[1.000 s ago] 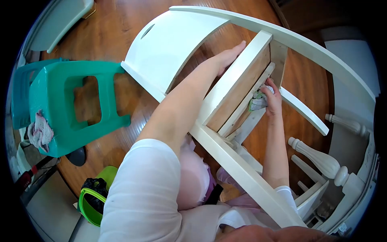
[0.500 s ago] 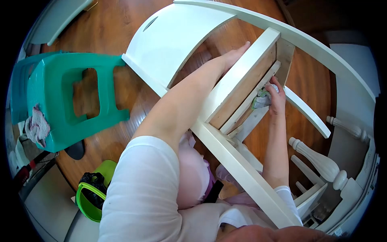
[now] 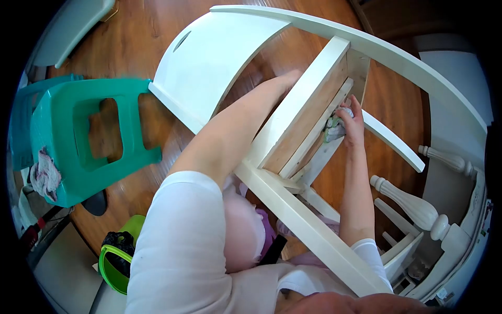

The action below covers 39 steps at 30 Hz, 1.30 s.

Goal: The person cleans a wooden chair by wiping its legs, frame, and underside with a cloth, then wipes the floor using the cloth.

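A white wooden chair (image 3: 225, 44) lies tipped over in front of me, its curved backrest to the upper left and the bare-wood inside of its seat frame facing right. My right hand (image 3: 354, 123) is closed around a crumpled grey-green cloth (image 3: 334, 128), close to the wooden strip (image 3: 319, 125) inside the frame. On the other side of the seat rail (image 3: 300, 102), my left hand (image 3: 288, 81) reaches in beside the white surface. Its fingers are mostly hidden by the rail and blurred.
A teal plastic stool (image 3: 68, 131) lies at left with a pinkish-grey rag (image 3: 45, 175) on it. Below is a green bin (image 3: 112, 269) with a black bag. White turned legs (image 3: 413, 204) and other furniture parts stand at right. The floor (image 3: 141, 31) is brown wood.
My right hand and the cloth have moved slightly down and left along the frame. The chair appears shifted a little left in view. My left hand's fingers show less than before.
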Motion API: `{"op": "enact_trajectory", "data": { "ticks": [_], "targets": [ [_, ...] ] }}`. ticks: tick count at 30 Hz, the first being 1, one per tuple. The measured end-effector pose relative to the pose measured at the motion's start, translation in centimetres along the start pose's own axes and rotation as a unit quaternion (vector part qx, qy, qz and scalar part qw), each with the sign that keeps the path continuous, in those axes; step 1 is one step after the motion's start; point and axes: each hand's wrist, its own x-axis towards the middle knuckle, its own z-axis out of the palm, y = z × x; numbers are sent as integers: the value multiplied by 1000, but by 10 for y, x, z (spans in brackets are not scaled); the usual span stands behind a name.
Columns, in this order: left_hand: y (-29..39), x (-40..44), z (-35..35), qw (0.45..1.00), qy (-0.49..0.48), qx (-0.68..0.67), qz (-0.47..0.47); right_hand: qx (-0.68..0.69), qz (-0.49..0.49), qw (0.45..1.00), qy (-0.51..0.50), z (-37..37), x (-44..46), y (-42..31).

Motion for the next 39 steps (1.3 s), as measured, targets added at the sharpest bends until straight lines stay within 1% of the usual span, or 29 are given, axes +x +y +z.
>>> {"op": "enact_trajectory", "data": {
  "ticks": [1, 3, 4, 6, 8, 10, 11, 15, 17, 18, 20, 21, 23, 30, 33, 35, 39],
  "targets": [
    [-1, 1, -1, 1000, -2, 1, -4, 3, -3, 1000, 1, 1, 3, -1],
    [-3, 0, 1, 1000, -3, 0, -11, -66, -12, 997, -39, -4, 6, -1],
    [-3, -1, 2, 1000, -2, 1, -14, -65, -12, 997, -34, -6, 7, 0],
    [-4, -4, 3, 1000, 2, -1, -22, -104, -23, 993, -44, -5, 8, 2],
    [-4, -6, 3, 1000, 4, 0, -28, -92, -24, 995, -36, -2, 6, 0],
    [-5, -6, 4, 999, 5, 0, -32, -114, -39, 992, -45, -3, 6, 1],
    [-6, -5, 4, 999, 6, 0, -33, -141, -65, 987, -44, -4, 6, 2],
    [-7, -6, 4, 999, 8, -1, -38, -165, -86, 982, -28, 2, -4, -4],
    [-9, -7, 4, 999, 9, 1, -38, -178, -120, 977, -16, 4, -5, -3],
    [-9, -7, 4, 999, 11, 1, -38, -178, -120, 977, -17, 3, -5, -5],
    [-10, -7, 2, 999, 12, 0, -38, -230, -122, 965, -37, 2, -3, -10],
    [-10, -8, 2, 999, 14, 1, -38, -230, -122, 965, -38, 3, -3, -18],
    [-11, -8, 2, 999, 12, 0, -40, -333, -165, 927, -57, 6, -4, -33],
    [-10, -8, 3, 999, 13, 3, -44, -347, -153, 924, -41, 4, 2, -21],
    [-11, -8, 3, 999, 15, 4, -46, -346, -169, 922, -38, 4, 1, -17],
    [-12, -9, 3, 999, 19, 5, -47, -326, -178, 928, -36, 3, 1, -12],
    [-10, -8, 1, 999, 25, 8, -44, -285, -164, 944, -29, 1, 1, -2]
  ]
}}
